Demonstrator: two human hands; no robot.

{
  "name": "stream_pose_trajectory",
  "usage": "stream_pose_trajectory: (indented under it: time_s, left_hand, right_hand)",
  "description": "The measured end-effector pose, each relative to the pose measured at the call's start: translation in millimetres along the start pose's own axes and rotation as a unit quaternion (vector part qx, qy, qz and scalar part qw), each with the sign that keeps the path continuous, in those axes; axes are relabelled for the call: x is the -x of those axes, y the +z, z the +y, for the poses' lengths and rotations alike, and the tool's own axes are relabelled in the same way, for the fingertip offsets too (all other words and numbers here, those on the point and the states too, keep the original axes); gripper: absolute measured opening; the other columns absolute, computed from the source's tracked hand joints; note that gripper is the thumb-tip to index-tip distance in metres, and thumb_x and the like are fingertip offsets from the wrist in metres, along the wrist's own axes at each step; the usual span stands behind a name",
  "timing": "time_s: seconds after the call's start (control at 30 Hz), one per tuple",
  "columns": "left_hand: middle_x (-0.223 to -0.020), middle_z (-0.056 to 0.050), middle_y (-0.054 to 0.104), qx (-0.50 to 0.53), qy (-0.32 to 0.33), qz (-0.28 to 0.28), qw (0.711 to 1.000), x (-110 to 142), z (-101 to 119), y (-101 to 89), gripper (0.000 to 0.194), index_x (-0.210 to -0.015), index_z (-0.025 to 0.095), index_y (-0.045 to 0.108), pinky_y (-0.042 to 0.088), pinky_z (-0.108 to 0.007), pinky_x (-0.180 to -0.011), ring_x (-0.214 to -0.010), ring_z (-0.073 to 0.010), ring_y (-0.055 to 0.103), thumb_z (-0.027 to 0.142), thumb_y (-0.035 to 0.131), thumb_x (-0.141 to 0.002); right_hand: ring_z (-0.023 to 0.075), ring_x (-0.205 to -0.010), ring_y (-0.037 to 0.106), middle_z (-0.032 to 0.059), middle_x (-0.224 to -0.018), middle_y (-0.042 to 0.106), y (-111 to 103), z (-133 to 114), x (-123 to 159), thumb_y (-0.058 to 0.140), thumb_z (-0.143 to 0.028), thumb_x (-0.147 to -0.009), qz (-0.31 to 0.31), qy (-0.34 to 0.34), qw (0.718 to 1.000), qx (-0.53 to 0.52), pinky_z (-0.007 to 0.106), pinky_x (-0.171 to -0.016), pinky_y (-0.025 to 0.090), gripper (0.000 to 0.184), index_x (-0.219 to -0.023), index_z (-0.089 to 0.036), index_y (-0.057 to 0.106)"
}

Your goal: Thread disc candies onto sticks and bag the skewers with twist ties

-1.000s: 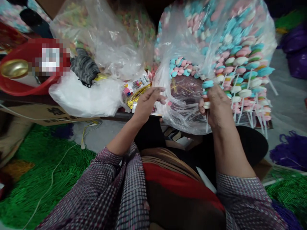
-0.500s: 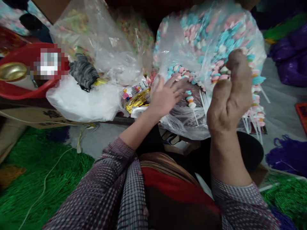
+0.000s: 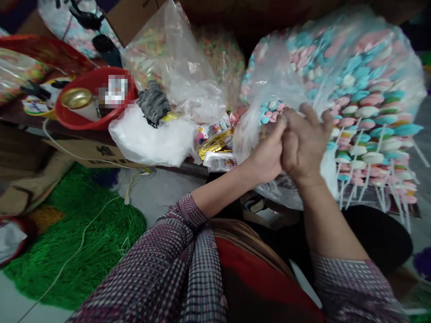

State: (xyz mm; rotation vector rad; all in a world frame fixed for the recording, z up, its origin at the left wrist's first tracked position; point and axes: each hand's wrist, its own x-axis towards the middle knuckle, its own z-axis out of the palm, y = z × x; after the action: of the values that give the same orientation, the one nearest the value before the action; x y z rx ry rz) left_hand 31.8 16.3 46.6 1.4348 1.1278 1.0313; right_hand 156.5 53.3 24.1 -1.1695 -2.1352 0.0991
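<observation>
Plastic bag (image 3: pixel 248 128) below, left hand (image 3: pixel 267 154) meets right hand (image 3: pixel 305 146); I cannot tell either grip.

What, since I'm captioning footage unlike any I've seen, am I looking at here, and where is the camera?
There is no machine: these are a person's bare hands, filmed by one camera worn on the head, looking forward and down. The left hand and right hand meet beside crumpled clear plastic; whatever they may hold is hidden. On the work surface, to the right, are coloured pieces on white sticks, in front of a large bag of pink, blue and white pieces. To the left are a white plastic bag, grey striped cloth and a red basin.
</observation>
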Motion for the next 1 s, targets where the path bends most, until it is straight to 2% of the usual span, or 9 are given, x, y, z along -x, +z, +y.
stream_pose_trajectory:
  time_s: [0.07,0.13,0.2,0.27,0.37,0.5,0.63,0.9,1.0]
  left_hand:
    - [-0.149,-0.001,0.066,0.073,-0.016,-0.034,0.997,15.8,-4.4,-10.9,0.069,-0.154,0.031,0.044,0.053,-0.042,-0.112,-0.133,-0.0156,0.066,0.032,-0.009,-0.110]
    - [-0.150,-0.006,0.065,0.133,0.018,-0.038,0.990,33.5,-13.3,-34.2,0.058,-0.146,0.023,0.052,0.053,-0.037,-0.113,-0.130,-0.0161,0.068,0.034,0.005,-0.112]
    - [-0.131,-0.007,0.075,0.099,0.064,0.096,0.988,47.0,-28.5,-62.2,0.040,-0.130,0.021,0.061,0.054,-0.035,-0.111,-0.122,-0.0161,0.072,0.033,0.027,-0.111]
    - [-0.109,-0.005,0.079,0.025,0.071,0.204,0.976,56.6,-47.4,-85.1,0.026,-0.119,0.023,0.064,0.059,-0.035,-0.102,-0.106,-0.0162,0.075,0.036,0.045,-0.107]
    - [-0.103,-0.005,0.077,-0.133,0.101,0.232,0.958,70.0,-73.6,-100.6,0.021,-0.110,0.024,0.066,0.059,-0.035,-0.094,-0.098,-0.0169,0.074,0.036,0.050,-0.105]
    - [-0.103,-0.008,0.077,-0.428,0.090,0.157,0.886,86.6,-93.2,-96.9,0.021,-0.100,0.021,0.072,0.053,-0.043,-0.100,-0.105,-0.0245,0.070,0.031,0.053,-0.103]
    - [-0.120,-0.012,0.076,-0.557,0.014,0.073,0.827,88.7,-95.3,-90.1,0.026,-0.114,0.021,0.076,0.048,-0.049,-0.104,-0.117,-0.0327,0.065,0.037,0.062,-0.100]
    - [-0.141,-0.015,0.067,-0.557,0.030,-0.037,0.829,75.6,-88.5,-95.7,0.054,-0.141,0.023,0.065,0.041,-0.053,-0.111,-0.131,-0.0357,0.059,0.046,0.071,-0.093]
    - [-0.143,-0.013,0.066,-0.564,0.041,-0.063,0.822,75.0,-90.1,-97.4,0.049,-0.142,0.027,0.065,0.041,-0.052,-0.110,-0.131,-0.0342,0.058,0.041,0.069,-0.095]
  right_hand:
    - [0.0361,-0.141,0.058,0.0143,-0.139,0.070,0.9,3.6,2.7,0.020,-0.050,-0.110,0.020,0.044,0.999,0.012,0.067,-0.118,0.038,0.058,-0.134,-0.026,0.068]
    - [0.0346,-0.134,0.063,0.0173,-0.139,0.070,2.3,4.0,12.0,0.027,-0.046,-0.110,0.026,0.064,0.998,0.000,0.061,-0.112,0.048,0.052,-0.136,-0.024,0.065]
    - [0.0316,-0.135,0.063,0.0150,-0.141,0.069,10.5,-7.6,28.4,0.036,-0.038,-0.108,-0.019,0.020,0.999,-0.028,0.057,-0.112,0.050,0.045,-0.141,-0.024,0.062]
    - [0.0295,-0.137,0.062,0.0128,-0.140,0.071,27.1,-27.9,46.4,0.043,-0.030,-0.105,-0.123,-0.064,0.989,-0.053,0.056,-0.117,0.047,0.040,-0.138,-0.023,0.065]
    - [0.0327,-0.151,0.048,0.0106,-0.155,0.061,55.4,-47.8,63.7,0.046,-0.023,-0.103,-0.236,-0.101,0.966,-0.003,0.064,-0.125,0.032,0.039,-0.134,-0.025,0.069]
    - [0.0387,-0.154,0.042,0.0138,-0.164,0.051,68.4,-29.4,64.7,0.048,-0.016,-0.099,-0.252,-0.031,0.964,0.077,0.070,-0.124,0.027,0.043,-0.136,-0.019,0.068]
    - [0.0368,-0.155,0.041,0.0119,-0.162,0.054,63.0,-9.1,61.2,0.047,-0.014,-0.097,-0.245,0.000,0.966,0.079,0.065,-0.124,0.030,0.045,-0.136,-0.020,0.070]
    - [0.0312,-0.151,0.049,0.0115,-0.156,0.061,71.3,-0.7,60.1,0.038,-0.012,-0.097,-0.205,0.042,0.978,0.019,0.056,-0.123,0.040,0.050,-0.133,-0.019,0.073]
    - [0.0301,-0.150,0.051,0.0143,-0.155,0.061,71.5,8.1,58.6,0.038,-0.010,-0.096,-0.193,0.063,0.979,0.025,0.054,-0.125,0.040,0.050,-0.132,-0.016,0.072]
